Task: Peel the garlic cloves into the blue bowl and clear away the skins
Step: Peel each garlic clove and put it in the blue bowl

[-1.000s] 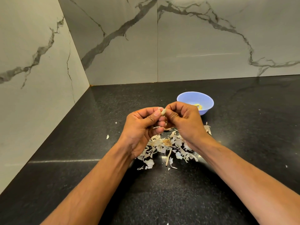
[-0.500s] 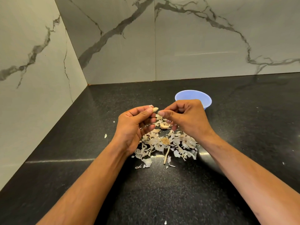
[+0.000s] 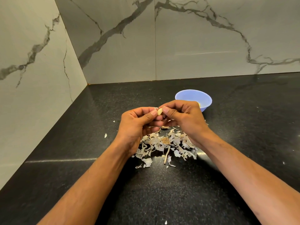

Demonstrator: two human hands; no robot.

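Observation:
A pale garlic clove (image 3: 159, 111) is pinched between the fingertips of my left hand (image 3: 138, 125) and my right hand (image 3: 183, 118), held above the black counter. A shred of skin sticks up at its top. Under my hands lies a heap of papery garlic skins (image 3: 165, 144) with a dry stem among them. Another clove (image 3: 164, 127) rests on the counter just below my fingers. The blue bowl (image 3: 193, 96) stands behind my right hand, which hides part of it; a bit of peeled garlic (image 3: 199, 104) shows inside.
The black granite counter (image 3: 162, 192) meets marble walls at the left and the back, with the corner at the far left. Stray skin flakes (image 3: 105, 135) lie left of the heap, and one sits near the front edge.
My two hands, apart half a second ago, have come together again on the clove, and more of its pale flesh shows between my fingertips.

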